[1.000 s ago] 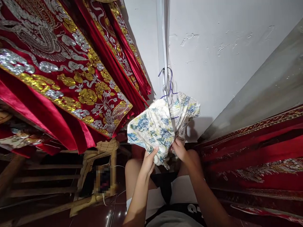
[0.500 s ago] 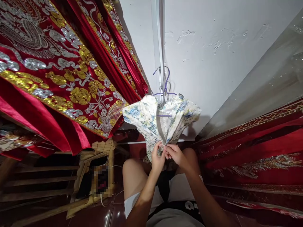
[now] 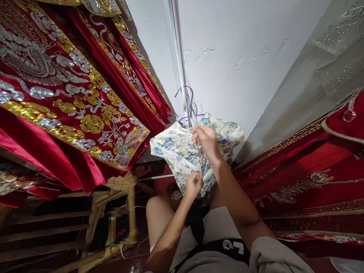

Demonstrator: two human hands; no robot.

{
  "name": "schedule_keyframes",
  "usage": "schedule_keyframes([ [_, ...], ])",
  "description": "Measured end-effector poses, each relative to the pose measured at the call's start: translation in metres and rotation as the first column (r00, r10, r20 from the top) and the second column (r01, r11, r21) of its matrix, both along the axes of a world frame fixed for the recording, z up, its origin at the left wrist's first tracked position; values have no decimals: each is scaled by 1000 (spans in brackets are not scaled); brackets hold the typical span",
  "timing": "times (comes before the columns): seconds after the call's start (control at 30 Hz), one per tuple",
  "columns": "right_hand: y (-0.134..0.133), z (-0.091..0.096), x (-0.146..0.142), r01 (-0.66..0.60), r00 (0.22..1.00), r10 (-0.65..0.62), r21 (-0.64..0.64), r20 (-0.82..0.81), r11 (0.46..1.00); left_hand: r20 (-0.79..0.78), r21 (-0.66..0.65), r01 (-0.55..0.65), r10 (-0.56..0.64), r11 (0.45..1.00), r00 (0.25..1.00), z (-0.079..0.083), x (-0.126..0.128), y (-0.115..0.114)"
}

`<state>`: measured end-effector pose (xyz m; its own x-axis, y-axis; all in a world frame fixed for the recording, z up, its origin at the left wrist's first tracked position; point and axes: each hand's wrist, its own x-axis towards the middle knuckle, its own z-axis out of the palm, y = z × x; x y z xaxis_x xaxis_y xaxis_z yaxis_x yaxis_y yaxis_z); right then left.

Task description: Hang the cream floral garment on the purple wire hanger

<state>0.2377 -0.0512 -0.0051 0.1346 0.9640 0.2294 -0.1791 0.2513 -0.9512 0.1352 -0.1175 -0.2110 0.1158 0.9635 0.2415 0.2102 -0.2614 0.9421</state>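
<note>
A short-sleeved white top (image 3: pixel 182 146) with blue and yellow flowers hangs in front of me from a purple hanger (image 3: pixel 192 100). Its two sides meet along a seam down the middle. Low on that seam, my left hand (image 3: pixel 194 184) is closed and pinches the cloth. My right hand (image 3: pixel 205 138) is closed at the neckline, fingers pinched at the top of the seam. Whatever small fastener lies between those fingers is hidden. The right forearm covers part of the top's right side.
Red garments with gold and silver sequins (image 3: pixel 93 123) hang at the left, close to the top. More red beaded cloth (image 3: pixel 313 182) hangs at the right. A pale metal pole (image 3: pixel 176 49) runs along the white wall (image 3: pixel 227 34). A bamboo chair (image 3: pixel 91 227) stands at lower left.
My right hand has moved up from beside the left hand to the neckline. The V-shaped opening down the top's middle has closed. My left hand stays low on the seam.
</note>
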Motion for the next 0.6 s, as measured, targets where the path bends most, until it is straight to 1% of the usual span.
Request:
schedule_keyframes([
  [0.03,-3,1,0,-15,1000,15,11,16,1000,8,-1,21,-21,1000,1000,10,-6,8],
  [0.07,-7,1,1,-31,999,31,19,39,999,20,11,34,-34,999,999,25,-13,17],
  [0.1,-11,0,4,-50,996,48,25,69,998,35,28,38,-39,999,999,44,-21,25],
  [0.13,-15,0,7,-69,992,65,31,104,997,76,89,12,-18,996,997,66,-29,34],
  [0.17,-18,0,9,-82,987,76,38,139,996,92,187,-40,23,982,995,91,-36,41],
  [0.2,-20,0,12,-90,982,82,45,168,995,81,292,-74,53,953,995,117,-41,49],
  [0.23,-22,1,13,-98,978,86,53,192,994,52,391,-97,83,915,995,143,-44,55],
  [0.27,-22,2,14,-103,974,88,62,209,993,-19,461,-71,90,884,996,166,-46,60],
  [0.3,-22,3,14,-108,971,90,72,221,992,-114,520,-15,88,854,990,186,-46,64],
  [0.33,-20,3,13,-109,970,88,80,228,991,-195,564,25,103,825,975,202,-45,68],
  [0.37,-19,2,13,-106,969,83,87,232,991,-269,587,68,114,807,956,213,-43,70],
  [0.4,-16,0,12,-97,970,73,93,233,991,-336,598,108,126,794,934,220,-41,72],
  [0.43,-14,-4,12,-88,970,63,100,233,991,-390,597,137,137,791,911,224,-40,74],
  [0.5,-10,-13,13,-74,970,44,117,240,990,-478,574,184,144,798,866,223,-39,77],
  [0.6,-8,-26,14,-46,968,8,145,252,988,-566,534,252,120,807,816,215,-41,81],
])
